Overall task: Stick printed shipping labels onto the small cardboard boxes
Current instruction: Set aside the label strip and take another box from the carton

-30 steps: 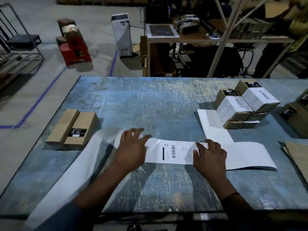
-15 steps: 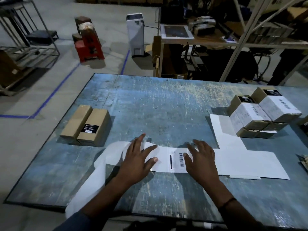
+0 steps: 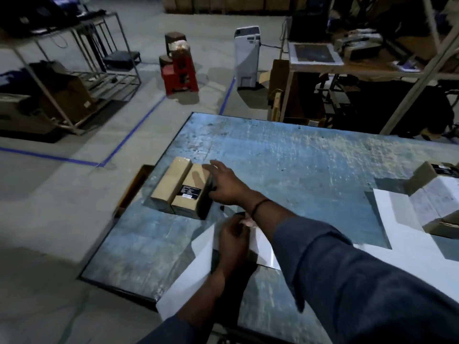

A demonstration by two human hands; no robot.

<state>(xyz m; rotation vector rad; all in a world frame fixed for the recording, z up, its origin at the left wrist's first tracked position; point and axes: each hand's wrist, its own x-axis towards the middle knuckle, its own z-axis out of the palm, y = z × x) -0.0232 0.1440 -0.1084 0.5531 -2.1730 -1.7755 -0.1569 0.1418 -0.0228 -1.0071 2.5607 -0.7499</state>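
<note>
Two small brown cardboard boxes lie flat, side by side and touching, on the left part of the scratched blue table (image 3: pixel 298 175), close to its left edge. The left box (image 3: pixel 171 181) shows a plain brown top. The right box (image 3: pixel 192 181) carries a small black sticker with pale print (image 3: pixel 190 191) at its near end; neither has a white shipping label on top.

The right hand (image 3: pixel 224 182) reaches across to the left and meets the right box along its far right edge. Its fingers (image 3: pixel 212 165) are spread and nearly straight, lying over the box's far corner, with the thumb against the box's right side; they are not clenched round it.

The left hand (image 3: pixel 233 240) rests nearer, under the crossing right forearm, on a long white paper strip (image 3: pixel 198 259). This hand is dark and blurred, so I cannot tell whether its fingers pinch the paper or only lie on it. The strip runs from the right along the near part of the table and hangs over the near edge.

At the far right edge sits a stack of brown boxes (image 3: pixel 419 178) with a white printed label (image 3: pixel 437 198) on them, well apart from the pair.
</note>
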